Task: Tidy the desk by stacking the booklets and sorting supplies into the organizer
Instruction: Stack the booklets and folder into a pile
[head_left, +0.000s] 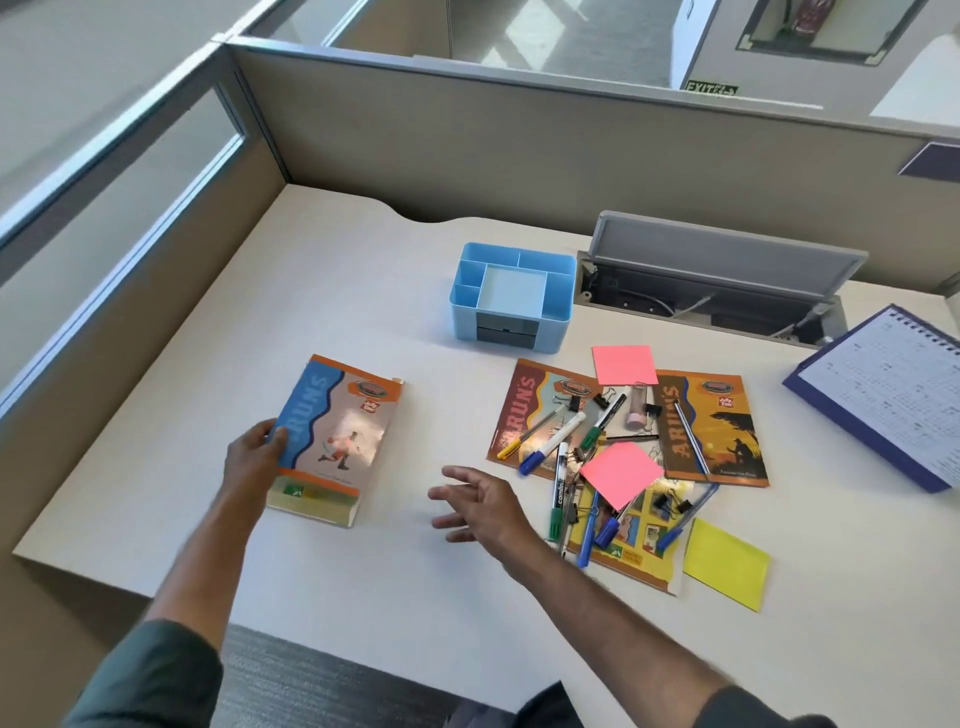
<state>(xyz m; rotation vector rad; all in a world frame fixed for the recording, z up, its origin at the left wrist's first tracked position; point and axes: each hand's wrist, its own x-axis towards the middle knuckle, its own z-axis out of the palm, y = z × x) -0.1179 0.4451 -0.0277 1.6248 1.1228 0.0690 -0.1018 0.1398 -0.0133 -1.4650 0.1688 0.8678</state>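
So the left hand (255, 457) has its thumb curled over the left edge of the blue-cover booklet stack (332, 441) sitting at about 8 o'clock on the desk (363, 291), while the right hand (480, 506) hovers just right of it, fingers loose and spread, holding nothing. The blue organizer (511, 296) is up around 12 o'clock. Over at 3 to 4 o'clock three more booklets (719, 431) lie under a mess of pens (550, 444), binder clips (670, 501) and pink sticky notes (621, 473), with a yellow sticky pad (727, 564) nearest the desk's front edge.

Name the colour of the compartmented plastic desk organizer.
Light blue plastic desk organizer with a grey drawer front, in the head view.
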